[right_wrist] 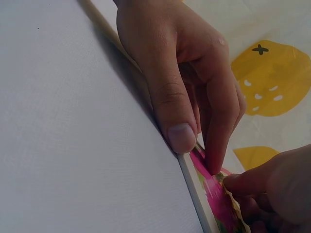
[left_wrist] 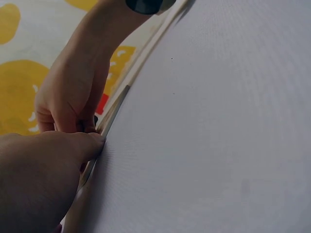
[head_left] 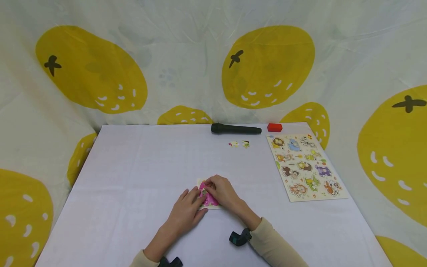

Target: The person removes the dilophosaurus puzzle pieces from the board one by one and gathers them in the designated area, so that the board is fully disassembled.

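Note:
A small jigsaw puzzle (head_left: 211,202) with a pink picture and a pale border lies near the middle of the white table. My left hand (head_left: 188,211) rests on its left side. In the right wrist view the left thumb (right_wrist: 182,138) touches the near edge, and a fingertip is down on the pink surface. From the far right side my right hand (head_left: 223,189) reaches over the puzzle, its thumb and forefinger pinching a small puzzle piece (head_left: 203,190) at the picture. Fingers hide much of that piece. Two loose puzzle pieces (head_left: 234,144) lie farther back.
At the back stand out a black microphone (head_left: 236,129) lying on its side and a red block (head_left: 274,127). An animal puzzle board (head_left: 283,181) lies along the right side of the white-covered table (head_left: 133,167). Behind hangs a fruit-patterned cloth (head_left: 183,66).

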{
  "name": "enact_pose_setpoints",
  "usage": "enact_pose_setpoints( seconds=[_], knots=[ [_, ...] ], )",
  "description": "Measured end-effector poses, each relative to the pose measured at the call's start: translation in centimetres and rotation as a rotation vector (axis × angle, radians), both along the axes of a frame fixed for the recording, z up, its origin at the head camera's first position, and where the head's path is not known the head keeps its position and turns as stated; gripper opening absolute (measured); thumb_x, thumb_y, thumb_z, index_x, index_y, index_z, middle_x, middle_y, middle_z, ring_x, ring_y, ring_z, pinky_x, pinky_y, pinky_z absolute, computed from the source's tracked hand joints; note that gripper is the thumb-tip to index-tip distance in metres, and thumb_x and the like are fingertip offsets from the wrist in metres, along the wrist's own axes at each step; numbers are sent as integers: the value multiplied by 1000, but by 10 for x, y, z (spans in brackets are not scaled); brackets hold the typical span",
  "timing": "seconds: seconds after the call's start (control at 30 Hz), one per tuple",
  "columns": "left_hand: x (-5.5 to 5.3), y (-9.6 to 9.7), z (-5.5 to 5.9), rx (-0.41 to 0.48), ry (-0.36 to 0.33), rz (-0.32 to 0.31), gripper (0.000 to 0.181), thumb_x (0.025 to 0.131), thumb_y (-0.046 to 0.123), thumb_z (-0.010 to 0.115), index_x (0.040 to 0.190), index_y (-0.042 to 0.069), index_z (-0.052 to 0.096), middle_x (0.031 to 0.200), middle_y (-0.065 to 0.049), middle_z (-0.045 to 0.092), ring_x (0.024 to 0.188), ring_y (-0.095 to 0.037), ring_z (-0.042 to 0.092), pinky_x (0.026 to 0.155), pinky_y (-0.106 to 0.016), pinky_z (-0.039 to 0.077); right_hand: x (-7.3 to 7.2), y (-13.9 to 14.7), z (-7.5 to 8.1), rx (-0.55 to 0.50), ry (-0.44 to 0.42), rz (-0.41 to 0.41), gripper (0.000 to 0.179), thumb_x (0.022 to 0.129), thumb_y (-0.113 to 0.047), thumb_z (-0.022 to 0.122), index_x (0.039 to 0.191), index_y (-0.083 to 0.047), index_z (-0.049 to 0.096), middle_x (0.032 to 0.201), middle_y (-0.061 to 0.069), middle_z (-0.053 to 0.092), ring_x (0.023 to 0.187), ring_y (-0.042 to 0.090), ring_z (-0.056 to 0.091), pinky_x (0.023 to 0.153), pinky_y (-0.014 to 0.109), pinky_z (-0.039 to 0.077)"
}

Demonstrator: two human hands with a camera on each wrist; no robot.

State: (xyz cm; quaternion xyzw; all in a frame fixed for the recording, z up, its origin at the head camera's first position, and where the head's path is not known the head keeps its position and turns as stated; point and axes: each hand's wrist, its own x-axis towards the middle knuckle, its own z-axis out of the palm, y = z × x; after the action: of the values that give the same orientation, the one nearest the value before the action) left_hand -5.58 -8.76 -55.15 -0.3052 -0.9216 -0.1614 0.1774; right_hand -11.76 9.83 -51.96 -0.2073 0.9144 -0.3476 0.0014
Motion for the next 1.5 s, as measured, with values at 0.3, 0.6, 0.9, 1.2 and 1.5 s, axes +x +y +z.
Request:
enact_pose_setpoints(
  seconds=[0.3, 0.6, 0.9, 1.2, 1.5],
  knots=[
    [0, -1, 1, -11, -13, 7, 44, 88, 40, 74, 123, 13, 71, 126, -11, 66, 128, -32, 59, 106, -55, 46, -2, 2, 2, 37, 3, 14, 13, 92, -14, 72, 103, -7, 74, 96, 4, 73, 78, 9, 58, 71, 23, 51],
    [-1, -1, 1, -30, -20, 16, 45, 87, 41, 74, 124, 14, 70, 128, -10, 65, 128, -31, 58, 108, -54, 46, -14, 9, 5, -3, -24, -23, 16, 93, -17, 71, 108, -9, 74, 100, 3, 72, 79, 8, 57, 73, 22, 54],
    [0, 0, 1, -11, -53, 21, 45, 88, 39, 74, 125, 14, 70, 130, -10, 65, 129, -31, 58, 109, -54, 45, -40, 20, 1, -28, 1, -79, 16, 94, -16, 70, 109, -10, 73, 97, 1, 71, 80, 8, 58, 71, 22, 51],
    [1, 0, 1, -2, -57, 20, 46, 88, 39, 74, 126, 14, 70, 130, -10, 64, 129, -31, 57, 109, -53, 45, -71, 31, 2, -69, -1, -132, 15, 94, -14, 70, 108, -9, 73, 98, 3, 71, 82, 12, 61, 73, 26, 52],
    [1, 0, -1, -5, -77, 25, 46, 90, 41, 72, 127, 14, 69, 132, -9, 64, 131, -30, 57, 110, -53, 44, -102, 41, -2, -79, -7, -179, 15, 95, -13, 68, 109, -7, 73, 100, 6, 72, 86, 17, 62, 76, 30, 52]
  ],
)
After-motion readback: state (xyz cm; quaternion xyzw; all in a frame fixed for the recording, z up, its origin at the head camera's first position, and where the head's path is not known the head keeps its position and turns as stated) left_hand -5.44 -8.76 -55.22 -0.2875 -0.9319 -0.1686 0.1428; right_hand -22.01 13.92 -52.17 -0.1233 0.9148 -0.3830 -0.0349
